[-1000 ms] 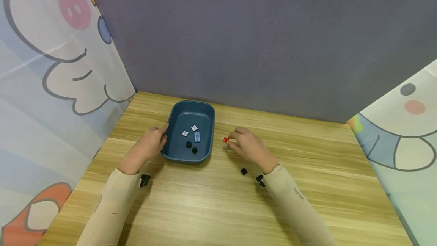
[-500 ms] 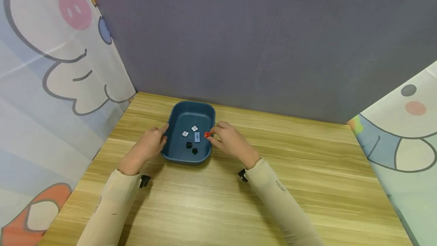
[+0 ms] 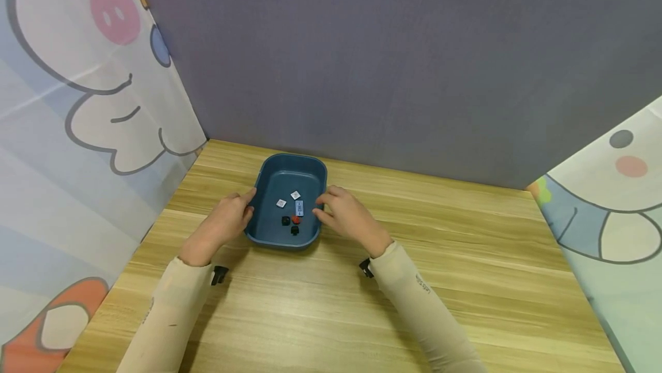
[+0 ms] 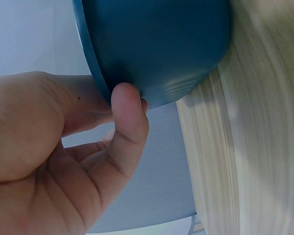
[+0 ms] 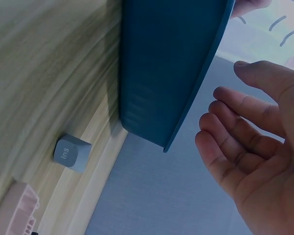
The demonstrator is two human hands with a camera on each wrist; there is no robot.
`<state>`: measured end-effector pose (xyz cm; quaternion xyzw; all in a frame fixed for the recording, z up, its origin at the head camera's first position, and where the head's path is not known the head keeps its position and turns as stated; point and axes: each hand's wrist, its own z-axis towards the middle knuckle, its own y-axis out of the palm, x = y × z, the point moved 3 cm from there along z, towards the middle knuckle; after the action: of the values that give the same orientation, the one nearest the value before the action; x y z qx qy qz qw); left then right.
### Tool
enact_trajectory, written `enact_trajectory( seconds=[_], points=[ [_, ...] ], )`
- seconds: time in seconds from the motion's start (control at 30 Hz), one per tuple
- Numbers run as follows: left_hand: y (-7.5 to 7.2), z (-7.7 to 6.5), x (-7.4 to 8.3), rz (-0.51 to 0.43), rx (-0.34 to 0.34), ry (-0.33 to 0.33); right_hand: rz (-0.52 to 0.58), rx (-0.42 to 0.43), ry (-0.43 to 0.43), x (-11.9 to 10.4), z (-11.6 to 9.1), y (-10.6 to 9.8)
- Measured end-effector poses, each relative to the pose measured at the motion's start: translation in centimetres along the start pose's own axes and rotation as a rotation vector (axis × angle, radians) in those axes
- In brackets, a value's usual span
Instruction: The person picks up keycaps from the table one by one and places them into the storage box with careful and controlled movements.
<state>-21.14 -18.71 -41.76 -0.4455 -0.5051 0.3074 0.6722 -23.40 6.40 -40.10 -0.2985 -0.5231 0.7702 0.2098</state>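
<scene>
On the tray's left side, my left hand (image 3: 222, 220) pinches the rim of a blue tray (image 3: 289, 179); the thumb (image 4: 126, 105) lies against its outer wall in the left wrist view. My right hand (image 3: 349, 215) hovers by the right rim with fingers apart and nothing between them. Inside the tray lie a red keycap (image 3: 296, 220), two black keycaps (image 3: 285, 220), two white keycaps (image 3: 281, 203) and a wider light-blue keycap (image 3: 299, 208). The right wrist view has a grey keycap marked "Ins" (image 5: 72, 153) on the table beyond the tray.
A pink keycap (image 5: 14, 210) lies near the grey one, partly cut off by the frame. The wooden table (image 3: 465, 258) meets a grey partition (image 3: 362, 74) behind the tray. Cartoon-printed cloths (image 3: 67, 149) hang at both sides.
My right hand has carried the red keycap leftward from over the table to the tray and let it go; it now lies by the black keycaps. My left hand has stayed on the rim.
</scene>
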Motion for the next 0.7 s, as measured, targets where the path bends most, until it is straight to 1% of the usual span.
enact_trajectory(
  seconds=[0.27, 0.57, 0.7],
  points=[
    [0.1, 0.0, 0.1, -0.005, -0.005, -0.005, -0.014, 0.015, 0.029, 0.6, -0.6, -0.3],
    [0.2, 0.0, 0.1, -0.003, -0.011, 0.007, -0.006, 0.024, 0.076, 1.9, -2.0, -0.9],
    [0.2, 0.0, 0.2, -0.01, -0.006, 0.013, -0.011, 0.009, 0.097, 2.6, -2.7, -1.1]
  ],
)
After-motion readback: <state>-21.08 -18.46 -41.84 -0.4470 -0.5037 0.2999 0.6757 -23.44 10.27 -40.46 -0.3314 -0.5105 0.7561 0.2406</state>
